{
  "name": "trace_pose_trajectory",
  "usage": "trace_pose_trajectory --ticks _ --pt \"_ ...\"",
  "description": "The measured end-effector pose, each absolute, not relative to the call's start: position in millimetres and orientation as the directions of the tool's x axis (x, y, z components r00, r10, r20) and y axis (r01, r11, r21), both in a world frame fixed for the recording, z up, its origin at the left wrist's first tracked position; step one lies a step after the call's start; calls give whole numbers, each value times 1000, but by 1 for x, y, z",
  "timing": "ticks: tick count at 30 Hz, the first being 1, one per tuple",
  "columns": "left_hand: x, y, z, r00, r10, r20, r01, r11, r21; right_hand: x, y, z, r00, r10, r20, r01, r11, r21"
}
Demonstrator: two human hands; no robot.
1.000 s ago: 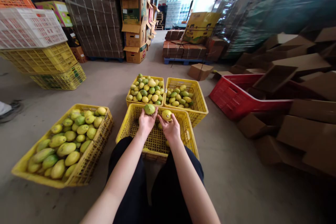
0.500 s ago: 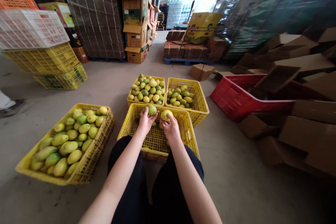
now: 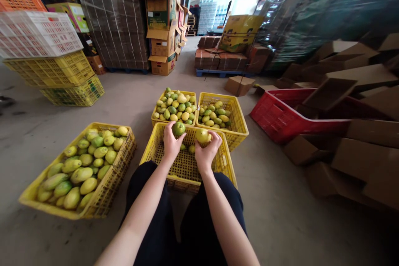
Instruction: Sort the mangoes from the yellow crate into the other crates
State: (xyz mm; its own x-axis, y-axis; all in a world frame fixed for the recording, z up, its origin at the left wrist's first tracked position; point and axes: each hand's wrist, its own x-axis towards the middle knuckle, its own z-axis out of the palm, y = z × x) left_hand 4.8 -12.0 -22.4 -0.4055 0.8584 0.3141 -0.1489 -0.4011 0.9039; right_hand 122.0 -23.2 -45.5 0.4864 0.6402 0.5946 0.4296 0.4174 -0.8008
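Note:
My left hand (image 3: 172, 143) holds a green fruit (image 3: 178, 129) between thumb and fingers, above the near yellow crate (image 3: 229, 166). In my right hand (image 3: 208, 151) is a yellow fruit (image 3: 203, 136), also over that crate. A few fruits lie inside the near crate, partly hidden by my hands. Just behind stand two more yellow crates: the left one (image 3: 152, 121) is heaped with green and yellow fruits, and the right one (image 3: 238, 126) holds fruits lower down.
A yellow crate (image 3: 116, 174) full of fruits stands at the left. Stacked crates (image 3: 46, 66) are at the far left. On the right are a red crate (image 3: 274, 118) and cardboard boxes (image 3: 361, 158). A loaded pallet (image 3: 218, 72) stands ahead.
Both fruits have been turned in my hands. My right hand has shifted slightly right, and my left fingers now reach around the green fruit's far side. A shoe at the far left has moved mostly out of view.

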Motion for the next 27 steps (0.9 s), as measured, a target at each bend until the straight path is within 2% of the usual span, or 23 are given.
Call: trace_pose_trajectory --ticks 6,10,13,16,18,20,23,27 --pt "1 -14 -20 -414 849 329 -137 -415 900 122 -25 -44 459 641 615 471 412 -780" --pt "-1 -16 -17 -427 853 301 -165 -401 901 122 -24 -46 484 649 587 418 417 -807" --pt "-3 -12 -20 -430 861 272 -212 -389 897 121 -23 -46 523 717 461 212 414 -885" --pt "-6 -5 -26 -361 920 150 -342 -281 897 122 -22 -44 488 848 206 -161 320 -934" --pt "-8 0 -29 -239 971 5 -500 -127 857 123 -20 -41 395 919 21 -408 196 -892" --pt "-11 2 -30 -94 987 -132 -634 43 772 125 -19 -39 272 957 -103 -578 77 -812" --pt "-15 4 -29 16 967 -254 -734 184 653 128 -18 -36 132 978 -160 -678 -29 -735" --pt "-18 4 -26 97 932 -349 -757 296 583 130 -16 -35 32 960 -277 -711 -173 -681"
